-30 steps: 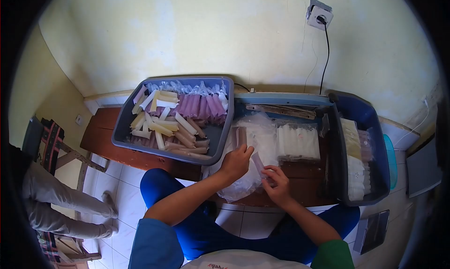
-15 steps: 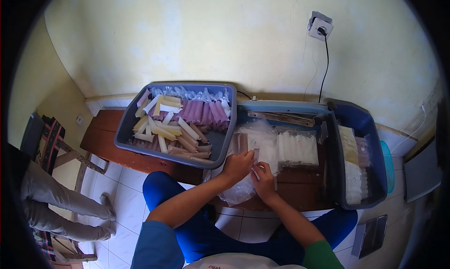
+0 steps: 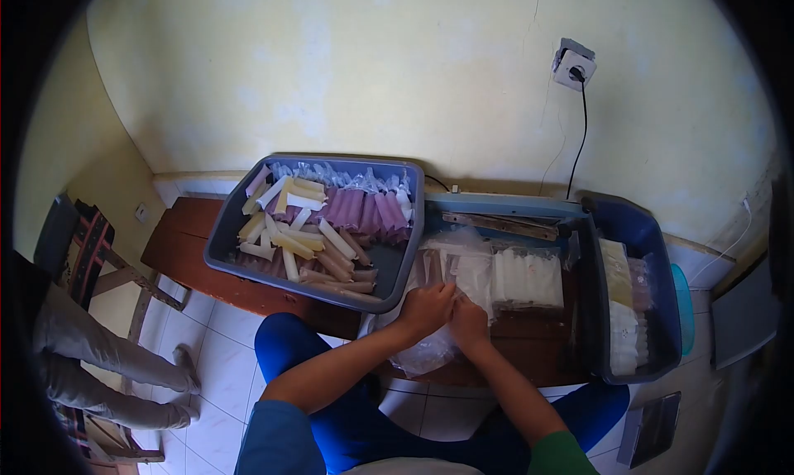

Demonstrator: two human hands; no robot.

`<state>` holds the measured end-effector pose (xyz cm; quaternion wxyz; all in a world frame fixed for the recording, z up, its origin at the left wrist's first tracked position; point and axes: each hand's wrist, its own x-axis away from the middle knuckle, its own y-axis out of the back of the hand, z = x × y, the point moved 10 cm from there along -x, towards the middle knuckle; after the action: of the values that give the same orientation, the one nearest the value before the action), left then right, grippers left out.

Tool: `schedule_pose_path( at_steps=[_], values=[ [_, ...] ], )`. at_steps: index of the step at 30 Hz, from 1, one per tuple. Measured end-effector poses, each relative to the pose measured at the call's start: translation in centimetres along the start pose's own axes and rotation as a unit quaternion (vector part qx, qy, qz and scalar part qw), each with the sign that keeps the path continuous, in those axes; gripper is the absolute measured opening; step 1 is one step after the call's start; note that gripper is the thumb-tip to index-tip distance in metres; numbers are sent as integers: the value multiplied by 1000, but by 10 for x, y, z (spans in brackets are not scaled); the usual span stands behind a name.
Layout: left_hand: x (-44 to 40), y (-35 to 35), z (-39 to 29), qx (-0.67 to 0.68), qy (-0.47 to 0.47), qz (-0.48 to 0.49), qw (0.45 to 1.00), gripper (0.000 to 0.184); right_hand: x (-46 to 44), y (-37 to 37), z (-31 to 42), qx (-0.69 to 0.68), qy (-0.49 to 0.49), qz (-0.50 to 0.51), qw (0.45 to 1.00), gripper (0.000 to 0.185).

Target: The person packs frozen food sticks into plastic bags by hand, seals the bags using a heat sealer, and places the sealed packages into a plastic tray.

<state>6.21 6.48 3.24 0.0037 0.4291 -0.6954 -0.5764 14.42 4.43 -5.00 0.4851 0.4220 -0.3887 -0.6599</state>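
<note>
My left hand and my right hand are closed and pressed together over the low brown bench. Both seem to grip the edge of a clear plastic bag, though the fingers hide the exact hold. Just beyond my left hand, brown filled plastic tubes show through the plastic. More crumpled plastic hangs towards me below my hands. To the right lies a pack of white tubes in clear wrap.
A grey tub with loose yellow, white, brown and purple tubes stands left. A blue tub with packed tubes stands right. Behind my hands is a long grey-blue device; a cord hangs from the wall socket. Another person's legs are far left.
My hands have come together, and my right hand's spread fingers have closed beside my left. The brown tubes are now partly covered. The whole view has shifted slightly downward.
</note>
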Motion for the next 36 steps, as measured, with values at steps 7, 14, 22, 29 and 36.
schedule_pose_path(
  at_steps=[7,14,22,29,36],
  values=[
    [3,-7,3,-11,18,26,999,29,-2,10,-3,-39,-19,-60,997,19],
    [6,-18,8,-4,34,68,997,39,-13,-11,-18,16,-35,-21,999,18],
    [7,-14,9,0,56,82,995,41,-4,11,7,16,40,-70,997,14],
    [11,-21,13,19,111,142,983,65,-14,-4,14,-4,98,-38,994,15],
    [17,-34,27,12,152,181,972,77,-23,-18,20,25,116,-9,993,12]
  ],
)
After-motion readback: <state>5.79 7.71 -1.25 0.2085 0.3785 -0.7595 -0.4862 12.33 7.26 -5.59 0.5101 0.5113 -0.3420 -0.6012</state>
